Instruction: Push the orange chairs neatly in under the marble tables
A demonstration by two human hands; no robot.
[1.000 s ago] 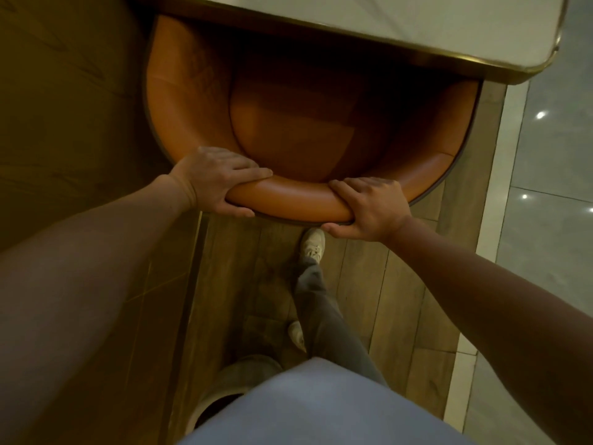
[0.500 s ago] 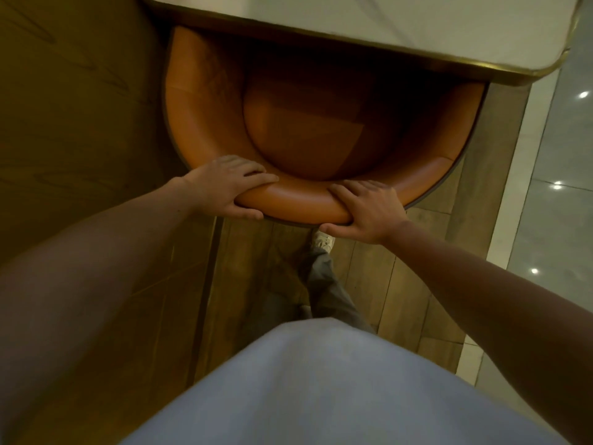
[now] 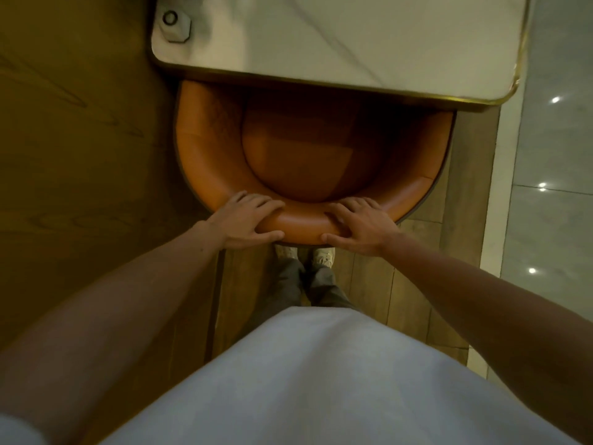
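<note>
Feet (image 3: 322, 256) now together; fingers (image 3: 256, 203) grip rounded back of seemingly leather chair (image 3: 208, 162), seat under marble table (image 3: 353, 36).

Orange leather-look tub chair (image 3: 205, 155): smooth upholstery, soft satin sheen on the rolled back rim, faint quilted stitching on the inner side wall (seat pad in shadow, finish hard to tell). White grey-veined marble table top (image 3: 353, 36): polished, glossy, smooth. Gold-coloured metal edge band (image 3: 522, 43) round it: shiny, brass look. Brown wood-grain panel (image 3: 80, 123): smooth, low sheen, grain visible. Brown wood-look floor planks (image 3: 414, 284): matt, joints visible. Grey floor tiles (image 3: 558, 155): glossy, mirror lamp spots. Pale stone-like floor strip (image 3: 500, 203): smooth, semi-matt. Light grey shirt (image 3: 321, 380): plain cloth, matt. Dark grey trousers (image 3: 288, 284): cloth, matt, creased. Pale shoes (image 3: 324, 256): too blurred to tell.
</note>
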